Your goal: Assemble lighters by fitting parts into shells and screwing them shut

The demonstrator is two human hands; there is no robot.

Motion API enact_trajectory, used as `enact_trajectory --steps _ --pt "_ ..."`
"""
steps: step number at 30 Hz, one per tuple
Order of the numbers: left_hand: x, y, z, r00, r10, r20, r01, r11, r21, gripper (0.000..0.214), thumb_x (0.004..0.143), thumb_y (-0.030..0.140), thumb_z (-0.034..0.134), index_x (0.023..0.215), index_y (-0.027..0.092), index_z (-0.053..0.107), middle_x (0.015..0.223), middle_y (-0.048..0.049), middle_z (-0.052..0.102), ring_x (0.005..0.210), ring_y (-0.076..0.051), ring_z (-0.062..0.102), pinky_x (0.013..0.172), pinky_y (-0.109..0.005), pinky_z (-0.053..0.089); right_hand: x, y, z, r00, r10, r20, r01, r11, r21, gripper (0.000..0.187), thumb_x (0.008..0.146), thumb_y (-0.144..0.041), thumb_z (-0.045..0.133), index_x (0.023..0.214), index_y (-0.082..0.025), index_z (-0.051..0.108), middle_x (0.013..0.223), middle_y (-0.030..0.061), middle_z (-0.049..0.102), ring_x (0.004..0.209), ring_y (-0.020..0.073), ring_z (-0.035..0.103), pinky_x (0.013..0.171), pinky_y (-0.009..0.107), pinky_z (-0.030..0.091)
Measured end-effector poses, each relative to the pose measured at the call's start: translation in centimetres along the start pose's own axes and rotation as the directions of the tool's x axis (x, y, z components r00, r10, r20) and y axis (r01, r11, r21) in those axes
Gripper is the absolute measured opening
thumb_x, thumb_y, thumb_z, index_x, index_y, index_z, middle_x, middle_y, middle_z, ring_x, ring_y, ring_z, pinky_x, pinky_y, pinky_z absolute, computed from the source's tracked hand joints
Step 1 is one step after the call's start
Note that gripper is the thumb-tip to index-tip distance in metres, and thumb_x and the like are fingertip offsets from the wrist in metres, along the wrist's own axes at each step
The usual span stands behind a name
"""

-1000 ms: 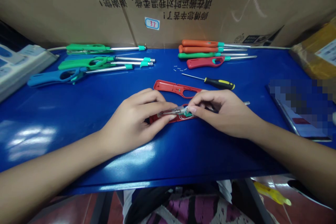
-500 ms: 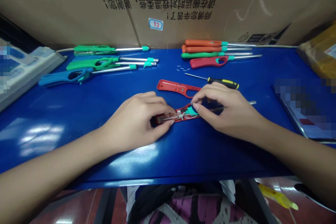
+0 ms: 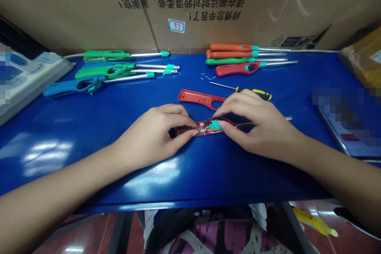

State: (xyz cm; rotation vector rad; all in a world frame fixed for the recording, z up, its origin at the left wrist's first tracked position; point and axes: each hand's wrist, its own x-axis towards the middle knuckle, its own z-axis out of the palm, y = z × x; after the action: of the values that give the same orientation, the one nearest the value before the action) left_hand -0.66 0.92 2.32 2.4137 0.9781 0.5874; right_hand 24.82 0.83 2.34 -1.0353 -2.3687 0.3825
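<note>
An opened red lighter [image 3: 226, 120] with a long metal tube lies on the blue table between my hands, its inner parts showing. My left hand [image 3: 160, 131] grips the handle end, fingers on the far edge and thumb on the near side by a clear fuel tank. With thumb and fingertips my right hand [image 3: 253, 121] is closed at the turquoise trigger piece [image 3: 214, 124], beside thin white wires. Its palm hides part of the metal tube. Just behind lies the loose red casing half [image 3: 193, 97], its right end covered by my right fingers.
A black-and-yellow screwdriver [image 3: 258, 93] and several tiny screws [image 3: 206, 76] lie behind my right hand. Green and blue lighters [image 3: 102, 72] sit at back left; orange, green and red ones [image 3: 236, 69] at back right. A cardboard box [image 3: 190, 8] walls the back; a power strip [image 3: 32, 83] stands left.
My right thumb has shifted slightly off the lighter's middle, exposing more of the turquoise piece. My left thumb has moved a little inward over the clear tank.
</note>
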Motion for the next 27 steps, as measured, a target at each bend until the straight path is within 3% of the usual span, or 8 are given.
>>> enact_trajectory --steps 4,7,13,24,27 --pt "0.06 0.05 0.1 1.0 -0.018 -0.014 0.018 1.0 -0.004 0.015 0.096 0.028 0.066 0.101 0.022 0.079 0.093 -0.0032 0.075 0.085 -0.016 0.069 0.076 -0.028 0.055 -0.47 0.01 -0.18 0.98 -0.159 0.12 0.17 0.981 -0.09 0.025 0.095 -0.027 0.061 0.117 -0.026 0.074 0.128 0.0098 0.069 0.118 0.0289 0.058 0.099 0.05 0.043" --pt "0.04 0.02 0.08 0.999 -0.024 -0.025 0.024 1.0 0.003 0.016 0.096 0.029 0.066 0.1 0.022 0.08 0.093 -0.004 0.075 0.084 -0.016 0.069 0.076 -0.029 0.056 -0.74 -0.02 -0.29 0.953 -0.218 0.211 0.251 0.957 -0.146 0.031 0.097 -0.03 0.059 0.124 -0.023 0.07 0.149 0.013 0.057 0.132 0.0328 0.051 0.106 0.055 0.04" --pt "0.07 -0.1 -0.02 0.999 -0.031 -0.034 0.032 0.999 0.02 0.017 0.096 0.032 0.066 0.101 0.022 0.08 0.092 -0.0041 0.075 0.085 -0.017 0.069 0.078 -0.03 0.056 -0.54 0.15 -0.17 0.876 -0.3 0.378 0.4 0.889 -0.223 0.04 0.103 -0.032 0.049 0.135 -0.013 0.063 0.16 0.0201 0.043 0.139 0.0337 0.05 0.111 0.059 0.038" --pt "0.07 -0.26 -0.12 1.0 0.002 -0.028 0.001 0.996 0.085 0.016 0.096 0.028 0.065 0.102 0.021 0.079 0.095 -0.0043 0.075 0.088 -0.018 0.068 0.078 -0.031 0.054 -0.6 0.36 -0.61 0.891 -0.226 0.394 0.326 0.922 -0.21 0.043 0.102 -0.032 0.051 0.143 -0.019 0.058 0.161 0.0187 0.041 0.144 0.0311 0.045 0.117 0.057 0.035" --pt "0.06 -0.39 -0.04 0.999 0.007 -0.033 -0.003 0.995 0.097 0.017 0.096 0.028 0.065 0.102 0.021 0.078 0.095 -0.0047 0.074 0.089 -0.019 0.067 0.078 -0.031 0.054 -0.58 0.34 -0.66 0.919 -0.195 0.342 0.274 0.94 -0.203 0.048 0.102 -0.034 0.053 0.148 -0.02 0.053 0.162 0.0147 0.042 0.144 0.0301 0.045 0.116 0.055 0.037"
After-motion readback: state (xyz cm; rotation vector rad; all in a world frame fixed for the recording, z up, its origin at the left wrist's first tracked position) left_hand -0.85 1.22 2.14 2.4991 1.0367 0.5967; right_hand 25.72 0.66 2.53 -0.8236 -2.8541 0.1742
